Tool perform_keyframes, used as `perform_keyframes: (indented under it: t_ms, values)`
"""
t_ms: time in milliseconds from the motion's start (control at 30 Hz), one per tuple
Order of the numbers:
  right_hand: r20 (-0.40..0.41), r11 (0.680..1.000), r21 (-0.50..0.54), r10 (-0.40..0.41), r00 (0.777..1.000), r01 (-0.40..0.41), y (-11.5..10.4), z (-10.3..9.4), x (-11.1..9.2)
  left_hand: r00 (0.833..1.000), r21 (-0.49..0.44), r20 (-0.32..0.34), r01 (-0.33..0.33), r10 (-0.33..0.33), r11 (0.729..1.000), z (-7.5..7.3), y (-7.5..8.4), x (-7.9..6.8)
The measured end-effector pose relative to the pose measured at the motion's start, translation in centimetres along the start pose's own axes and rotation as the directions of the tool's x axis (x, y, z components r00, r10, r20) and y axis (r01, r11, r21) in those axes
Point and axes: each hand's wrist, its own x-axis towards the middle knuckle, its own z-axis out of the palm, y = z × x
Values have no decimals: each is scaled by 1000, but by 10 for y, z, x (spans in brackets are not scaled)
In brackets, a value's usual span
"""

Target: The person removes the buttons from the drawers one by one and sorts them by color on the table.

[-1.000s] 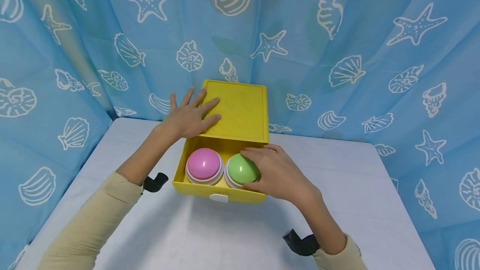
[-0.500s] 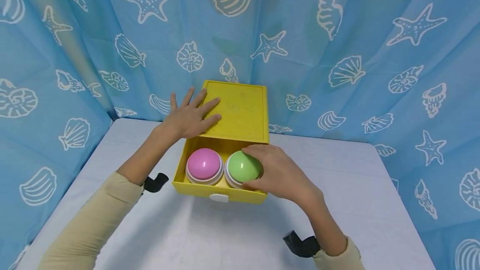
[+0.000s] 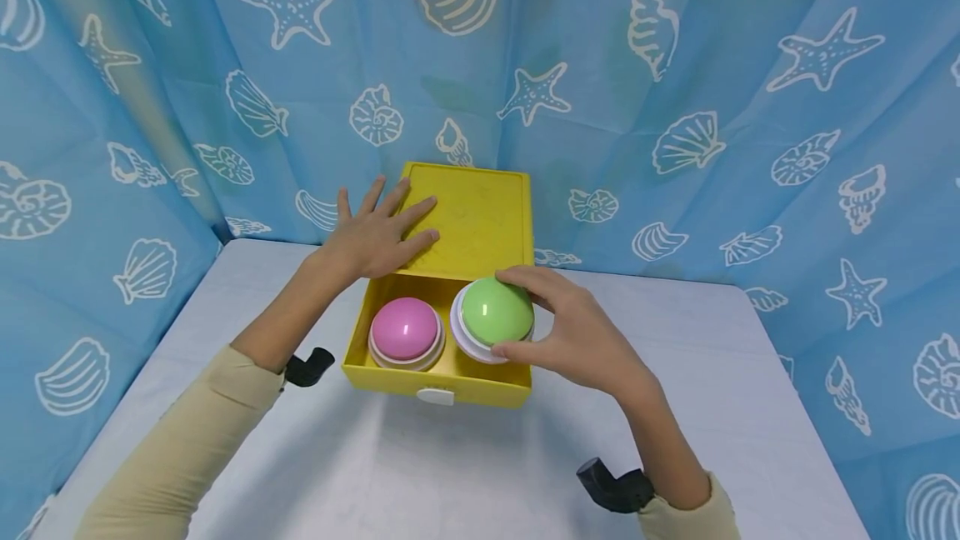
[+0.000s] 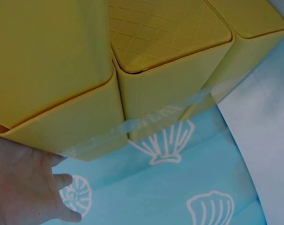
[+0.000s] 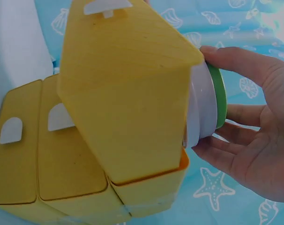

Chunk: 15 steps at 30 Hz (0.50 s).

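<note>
A green domed push button with a white base (image 3: 495, 313) is pinched by my right hand (image 3: 573, 327), thumb at the near side and fingers at the far side. It is tilted and raised above the right part of a pulled-out yellow drawer (image 3: 472, 392). In the right wrist view, its white base (image 5: 203, 101) shows past the drawer's rim. A matching pink push button (image 3: 407, 330) sits in the drawer's left part. My left hand (image 3: 375, 236) rests with spread fingers on the left edge of the yellow drawer unit's top (image 3: 483, 219).
In the wrist views, closed lower drawers (image 5: 71, 154) with white handles sit in the same stack. A white-covered table (image 3: 660, 407) bears the unit. Behind hangs a blue curtain (image 3: 600, 140) with white shell prints. Black camera mounts (image 3: 617, 488) sit on both wrists.
My right hand has lifted the green push button out of its place in the drawer, up and slightly right, tilting it. The left hand and the pink push button have stayed put.
</note>
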Motion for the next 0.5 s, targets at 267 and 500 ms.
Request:
perform_keyframes:
  t_ms: [267, 500]
  values:
    - [-27, 999, 41, -24, 999, 25, 0, -17, -6, 1000, -12, 9, -1, 1, 1000, 0, 0, 0]
    - [-58, 998, -5, -57, 997, 57, 9, -30, -10, 1000, -8, 9, -3, 3, 1000, 0, -1, 0]
